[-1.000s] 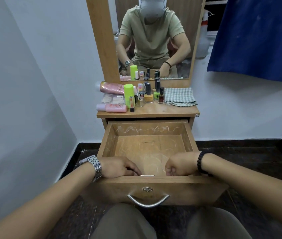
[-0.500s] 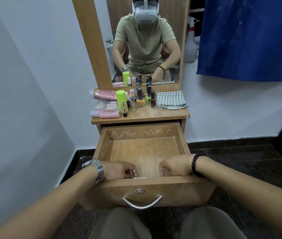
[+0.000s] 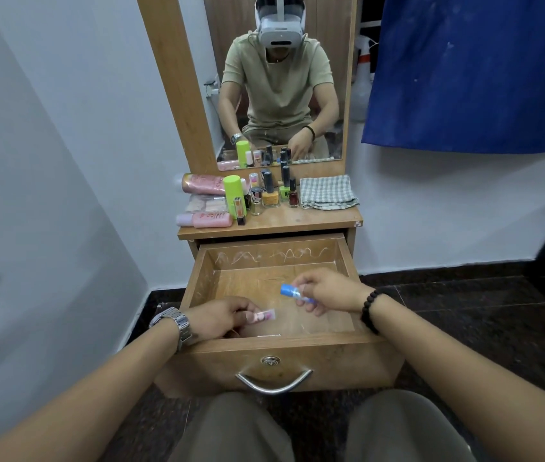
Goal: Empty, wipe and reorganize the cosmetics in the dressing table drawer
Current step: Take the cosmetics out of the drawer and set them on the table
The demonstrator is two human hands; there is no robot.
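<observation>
Both arms extended forward, each hand pinching a small item.

Left hand (image 3: 222, 316): fingers curled, thumb and fingertips pinching a small pink tube (image 3: 263, 316), wrist low, metal watch (image 3: 175, 323) on it. Right hand (image 3: 327, 290): raised slightly higher, fingers curled around a small blue-capped tube (image 3: 292, 292), black bead bracelet (image 3: 369, 311) at the wrist. Forearms converge from the bottom corners, hands apart.
</observation>
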